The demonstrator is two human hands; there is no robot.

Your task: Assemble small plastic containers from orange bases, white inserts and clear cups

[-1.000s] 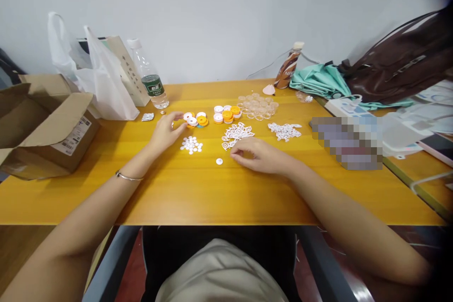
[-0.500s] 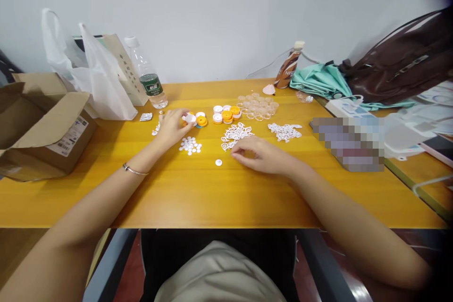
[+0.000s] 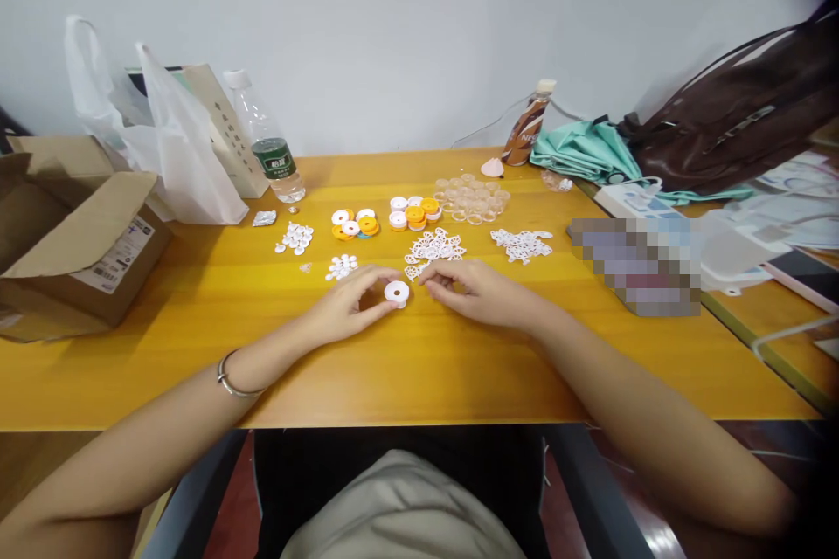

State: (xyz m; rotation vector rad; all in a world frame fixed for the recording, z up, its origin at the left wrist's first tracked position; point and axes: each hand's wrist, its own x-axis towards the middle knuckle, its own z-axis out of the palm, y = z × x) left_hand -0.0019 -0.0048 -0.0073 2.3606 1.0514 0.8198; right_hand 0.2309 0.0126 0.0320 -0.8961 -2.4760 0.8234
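My left hand pinches a white ring with a dark centre hole between thumb and fingertips, just above the table. A bit of white shows below the ring's lower edge. Facing it, my right hand has thumb and forefinger drawn together; whatever they hold, if anything, is too small to tell. Its fingertips are beside a pile of white openwork pieces. Behind my left hand lie small white discs. Farther back are orange and white rings and a second stacked group of them.
Clear rings and more white openwork pieces lie to the right, near a pixelated flat object. White buttons, a water bottle and a cardboard box are on the left. A brown bottle stands behind.
My left hand has come from the orange and white rings toward me, bringing a white ring over where the single white disc lay. My right hand has stayed nearly in place.
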